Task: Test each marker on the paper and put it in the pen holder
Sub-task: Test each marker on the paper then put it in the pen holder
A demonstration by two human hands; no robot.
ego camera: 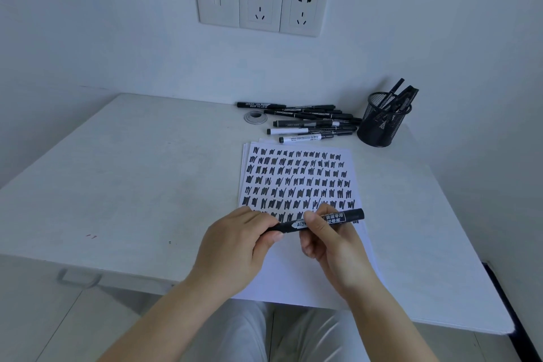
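A black marker [346,217] lies level above the lower part of the paper [296,270], held by both hands. My left hand [235,244] grips its left end, where the cap is hidden under the fingers. My right hand [329,241] pinches the barrel near the middle, over the white label. The paper carries several rows of black test scribbles. Behind it lies a pile of several markers [308,120]. At the back right stands a black mesh pen holder [382,123] with several markers upright in it.
A round metal grommet [255,117] sits in the white table [117,179] left of the marker pile. The wall behind has a switch and two sockets [261,6]. The table's right edge runs along the wall; my legs show below the front edge.
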